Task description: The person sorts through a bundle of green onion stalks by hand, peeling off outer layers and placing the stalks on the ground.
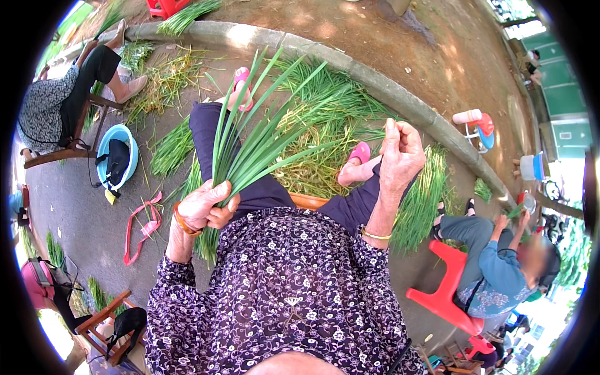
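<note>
My left hand (207, 205) is closed round a bunch of garlic chives (256, 150), flat green blades that fan out upward and to the right. Their lower ends hang below the fist. Raised at the right, my right hand (400, 153) has thumb and fingers pressed together. Thin green blades show right beside its fingertips, but whether it grips them I cannot tell. Between and beyond my knees lies a large heap of chives (337, 87), with yellowed stalks and trimmings (312, 164) nearer me. Another pile of chives (420, 209) lies beside my right knee.
A stone curb (350, 62) arcs across the far side. To the left are a blue basin (128, 150) with a black bag, a red strap (132, 228) and a seated person (47, 112). At the right, another person (500, 269) sits near a red plastic stool (447, 287).
</note>
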The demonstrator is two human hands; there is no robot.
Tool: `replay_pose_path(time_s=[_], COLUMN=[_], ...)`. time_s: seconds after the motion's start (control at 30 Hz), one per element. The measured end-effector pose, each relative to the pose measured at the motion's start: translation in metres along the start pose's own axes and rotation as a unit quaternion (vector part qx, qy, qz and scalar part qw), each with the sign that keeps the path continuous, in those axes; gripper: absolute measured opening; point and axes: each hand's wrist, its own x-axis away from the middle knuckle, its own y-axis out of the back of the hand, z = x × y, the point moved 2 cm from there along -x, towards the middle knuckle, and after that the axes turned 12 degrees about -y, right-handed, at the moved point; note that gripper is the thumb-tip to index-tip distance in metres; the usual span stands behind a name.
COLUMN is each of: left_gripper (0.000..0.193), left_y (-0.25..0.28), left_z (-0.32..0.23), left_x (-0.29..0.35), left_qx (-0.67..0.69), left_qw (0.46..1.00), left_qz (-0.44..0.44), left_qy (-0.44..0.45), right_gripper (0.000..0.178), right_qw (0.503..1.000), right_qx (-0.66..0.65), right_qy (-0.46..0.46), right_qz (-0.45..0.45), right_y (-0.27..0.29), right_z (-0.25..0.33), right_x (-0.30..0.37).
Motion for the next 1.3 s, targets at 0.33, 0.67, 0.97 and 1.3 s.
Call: replay_pose_path(time_s=[0.33, 0.67, 0.97, 1.3], left_gripper=[0.045, 0.043, 0.039, 0.04], left_y=[0.002, -0.003, -0.009, -0.01], left_z=[0.001, 0.0, -0.004, -0.004], left_x=[0.003, 0.003, 0.004, 0.006], left_qx=[-0.017, -0.042, -0.072, -0.065], left_qw=[1.0, 0.999, 0.997, 0.998], left_qz=[-0.009, -0.002, -0.024, -0.005], left_qy=[-0.018, -0.014, -0.008, -0.008], right_gripper=[0.014, 0.012, 0.015, 0.015], right_qw=[0.986, 0.98, 0.973, 0.958], right_qx=[-0.12, -0.128, -0.172, -0.202], right_qy=[-0.096, -0.11, -0.13, -0.158], right_qz=[0.072, 0.104, 0.087, 0.131], right_y=[0.0, 0.0, -0.002, -0.001], right_z=[0.006, 0.005, 0.01, 0.011], right_x=[0.0, 0.001, 0.002, 0.002])
